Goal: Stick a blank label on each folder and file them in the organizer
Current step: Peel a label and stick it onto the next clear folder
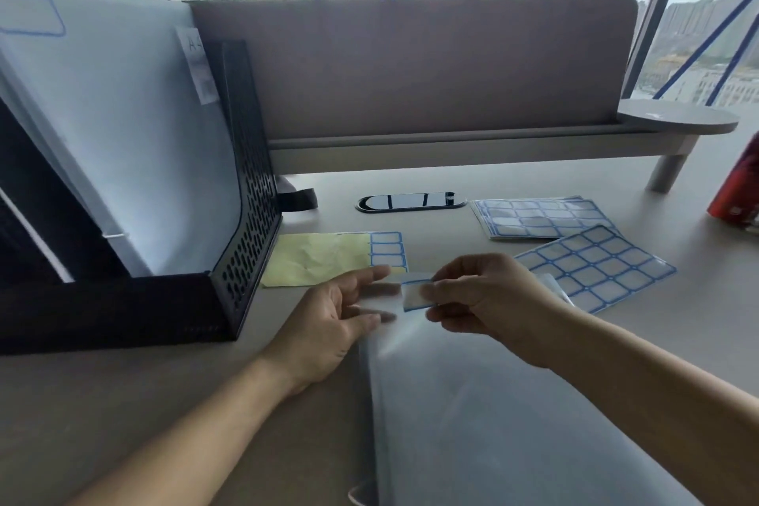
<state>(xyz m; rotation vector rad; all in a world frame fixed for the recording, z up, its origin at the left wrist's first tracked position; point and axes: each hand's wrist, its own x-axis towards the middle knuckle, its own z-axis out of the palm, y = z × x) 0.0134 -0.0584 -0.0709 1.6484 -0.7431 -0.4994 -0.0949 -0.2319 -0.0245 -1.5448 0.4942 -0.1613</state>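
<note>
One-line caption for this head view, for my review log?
Right hand pinches a blank label over a clear folder on the desk; left hand touches the folder's edge; black organizer at left.

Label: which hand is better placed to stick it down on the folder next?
Right, probably. The right hand pinches the label over the folder near its top edge; the left hand rests straight fingers on the folder, steadying it.

Blue-bordered blank label [415, 295] at top edge of flat translucent folder [484, 415]; black perforated organizer [246, 242] left.

Blue-bordered label [417, 295], black perforated organizer [246, 226]
</note>
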